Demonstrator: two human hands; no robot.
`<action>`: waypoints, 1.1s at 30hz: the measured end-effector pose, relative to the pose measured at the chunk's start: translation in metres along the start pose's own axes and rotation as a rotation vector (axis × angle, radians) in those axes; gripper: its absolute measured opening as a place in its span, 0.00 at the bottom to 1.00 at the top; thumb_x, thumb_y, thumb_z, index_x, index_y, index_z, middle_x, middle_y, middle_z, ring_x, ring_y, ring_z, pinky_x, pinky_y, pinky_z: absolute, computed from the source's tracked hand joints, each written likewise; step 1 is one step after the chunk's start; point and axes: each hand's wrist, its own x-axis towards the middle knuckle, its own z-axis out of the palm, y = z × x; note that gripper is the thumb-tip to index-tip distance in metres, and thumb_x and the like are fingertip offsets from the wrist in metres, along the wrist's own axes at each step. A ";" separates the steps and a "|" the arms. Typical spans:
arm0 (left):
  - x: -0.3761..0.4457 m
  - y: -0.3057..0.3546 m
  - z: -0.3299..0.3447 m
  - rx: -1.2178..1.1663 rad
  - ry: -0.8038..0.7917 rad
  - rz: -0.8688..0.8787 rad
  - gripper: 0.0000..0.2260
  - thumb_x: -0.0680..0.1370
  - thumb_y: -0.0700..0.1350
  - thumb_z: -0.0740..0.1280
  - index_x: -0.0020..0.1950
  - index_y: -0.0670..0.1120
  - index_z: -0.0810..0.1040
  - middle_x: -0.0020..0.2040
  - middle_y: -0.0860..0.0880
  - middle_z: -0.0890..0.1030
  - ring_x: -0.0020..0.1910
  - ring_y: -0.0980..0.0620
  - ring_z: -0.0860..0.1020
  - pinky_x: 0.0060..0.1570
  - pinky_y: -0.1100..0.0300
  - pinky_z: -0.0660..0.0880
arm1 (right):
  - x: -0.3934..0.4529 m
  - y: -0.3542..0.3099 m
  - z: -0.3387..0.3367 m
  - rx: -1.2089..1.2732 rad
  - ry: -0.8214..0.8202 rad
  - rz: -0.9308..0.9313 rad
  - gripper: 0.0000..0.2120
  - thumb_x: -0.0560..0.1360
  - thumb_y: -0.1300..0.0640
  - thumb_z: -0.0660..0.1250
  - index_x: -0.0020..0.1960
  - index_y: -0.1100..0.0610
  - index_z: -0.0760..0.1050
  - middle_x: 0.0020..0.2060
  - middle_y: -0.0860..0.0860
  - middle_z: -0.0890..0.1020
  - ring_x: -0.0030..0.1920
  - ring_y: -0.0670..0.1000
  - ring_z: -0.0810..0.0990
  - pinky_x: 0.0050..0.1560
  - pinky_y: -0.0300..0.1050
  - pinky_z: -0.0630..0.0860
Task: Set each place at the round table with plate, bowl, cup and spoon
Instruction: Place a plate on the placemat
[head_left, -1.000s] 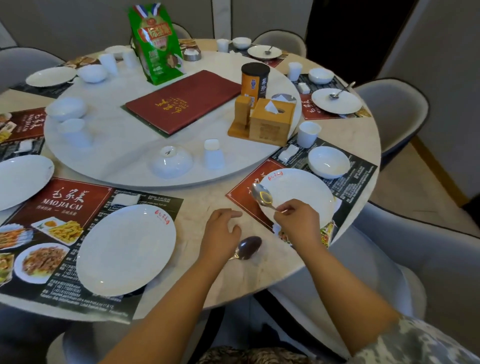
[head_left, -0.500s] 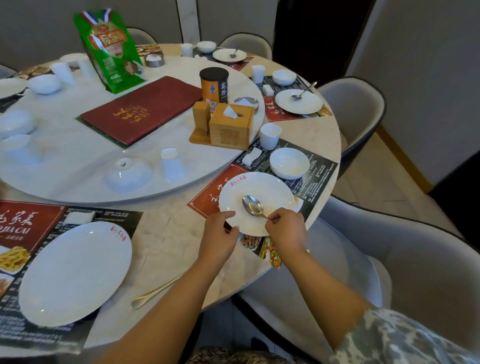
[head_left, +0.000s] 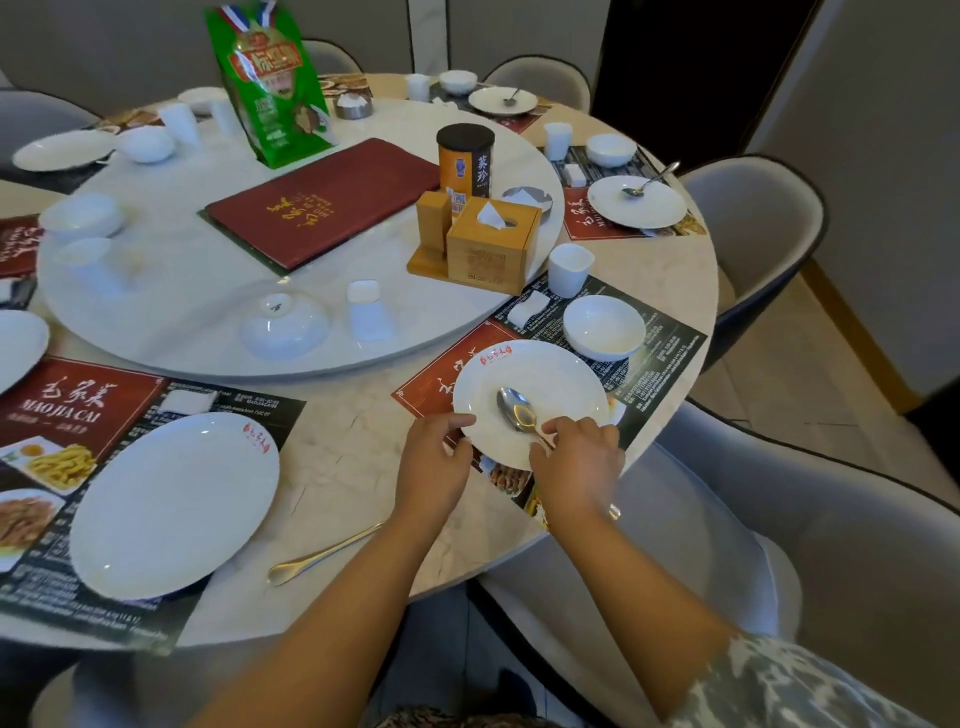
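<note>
A small white plate (head_left: 550, 379) lies on a red and black placemat (head_left: 431, 374) at the near right place. My right hand (head_left: 579, 465) holds a metal spoon (head_left: 517, 410) by its handle, with the spoon's bowl resting on the plate. My left hand (head_left: 434, 457) grips the plate's near left rim. Behind the plate stand a white bowl (head_left: 603, 327) and a white cup (head_left: 570, 270). A second spoon (head_left: 322, 556) lies loose on the table, beside a large white plate (head_left: 174, 504) at the near left place.
On the turntable (head_left: 171, 312) stand an upside-down bowl (head_left: 284, 327) and cup (head_left: 369, 312), a red menu (head_left: 322, 197), a wooden tissue box (head_left: 491, 247), a canister (head_left: 465, 158) and a green bag (head_left: 265, 83). Further places at the back right hold plates with spoons. Grey chairs (head_left: 753, 228) ring the table.
My left hand left the loose spoon on the table and took hold of the small plate's rim. My right hand lowered its spoon onto that plate. The view swung right.
</note>
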 end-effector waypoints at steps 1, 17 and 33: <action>-0.001 -0.001 -0.003 -0.004 0.018 0.001 0.11 0.80 0.42 0.63 0.58 0.54 0.78 0.63 0.52 0.74 0.62 0.53 0.72 0.58 0.62 0.71 | -0.003 -0.004 0.001 -0.003 0.017 -0.037 0.14 0.76 0.49 0.65 0.60 0.49 0.77 0.55 0.50 0.79 0.59 0.54 0.69 0.55 0.49 0.67; -0.047 -0.104 -0.198 0.070 0.302 -0.001 0.12 0.77 0.36 0.63 0.50 0.52 0.80 0.54 0.52 0.78 0.55 0.54 0.74 0.60 0.61 0.67 | -0.111 -0.174 0.049 0.386 -0.242 -0.345 0.08 0.77 0.59 0.66 0.53 0.53 0.81 0.52 0.50 0.81 0.50 0.46 0.74 0.49 0.33 0.67; -0.042 -0.178 -0.298 -0.119 0.236 -0.413 0.23 0.74 0.35 0.64 0.68 0.50 0.73 0.64 0.47 0.78 0.62 0.45 0.75 0.59 0.48 0.74 | -0.140 -0.261 0.086 0.482 -0.459 0.042 0.10 0.79 0.57 0.63 0.59 0.57 0.73 0.53 0.53 0.77 0.47 0.50 0.72 0.50 0.46 0.73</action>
